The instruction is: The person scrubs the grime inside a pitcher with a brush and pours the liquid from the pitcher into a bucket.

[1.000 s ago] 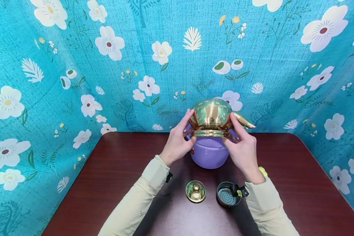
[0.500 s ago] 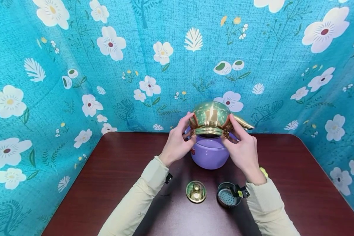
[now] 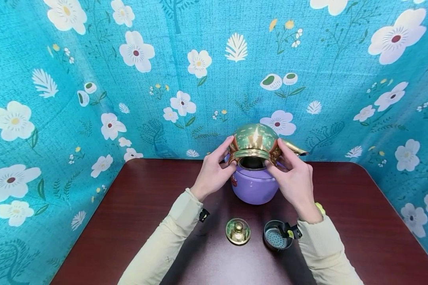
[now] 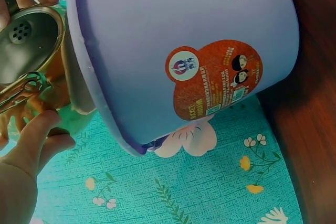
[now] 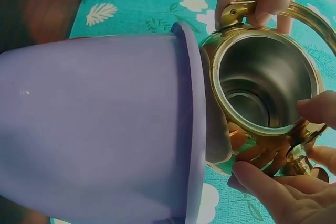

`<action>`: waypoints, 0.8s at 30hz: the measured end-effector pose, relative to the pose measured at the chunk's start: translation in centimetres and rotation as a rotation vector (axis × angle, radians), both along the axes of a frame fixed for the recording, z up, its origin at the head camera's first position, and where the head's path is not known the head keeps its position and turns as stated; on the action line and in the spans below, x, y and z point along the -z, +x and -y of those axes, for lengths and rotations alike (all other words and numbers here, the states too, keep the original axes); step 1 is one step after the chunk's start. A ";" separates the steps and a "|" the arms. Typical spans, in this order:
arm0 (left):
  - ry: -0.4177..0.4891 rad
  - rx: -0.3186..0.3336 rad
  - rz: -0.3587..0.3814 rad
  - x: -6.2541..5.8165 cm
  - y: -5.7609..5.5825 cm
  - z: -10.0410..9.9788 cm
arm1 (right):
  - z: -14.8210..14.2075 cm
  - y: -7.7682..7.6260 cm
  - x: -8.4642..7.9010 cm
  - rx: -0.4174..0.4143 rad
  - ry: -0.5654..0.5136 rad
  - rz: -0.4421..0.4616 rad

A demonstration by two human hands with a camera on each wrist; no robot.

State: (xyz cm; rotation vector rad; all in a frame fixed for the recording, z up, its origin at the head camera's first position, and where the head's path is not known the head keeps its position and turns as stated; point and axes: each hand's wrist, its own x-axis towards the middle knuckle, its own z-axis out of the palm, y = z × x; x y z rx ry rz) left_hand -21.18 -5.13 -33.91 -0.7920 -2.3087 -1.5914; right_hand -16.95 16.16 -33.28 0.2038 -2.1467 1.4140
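Note:
A shiny gold teapot is held tilted over a purple bucket, its round mouth towards me and its spout pointing right. My left hand grips its left side, thumb near the rim. On the opposite side, my right hand holds it between thumb and fingers. The right wrist view shows the steel inside and the gold handle. Perforations show inside the teapot in the left wrist view. A pale edge between teapot and bucket cannot be identified.
A gold lid with a knob lies on the dark red table. Right of it stands a dark strainer basket with a perforated bottom, near my right wrist. A flowered turquoise cloth hangs behind the table.
Both hands have tilted the teapot, so its mouth has come into sight and faces me more. The lid and strainer basket have stayed put.

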 end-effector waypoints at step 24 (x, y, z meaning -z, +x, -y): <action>-0.024 -0.105 -0.048 -1.8 1.1 1.0 | 1.0 0.4 -0.4 0.021 0.011 -0.020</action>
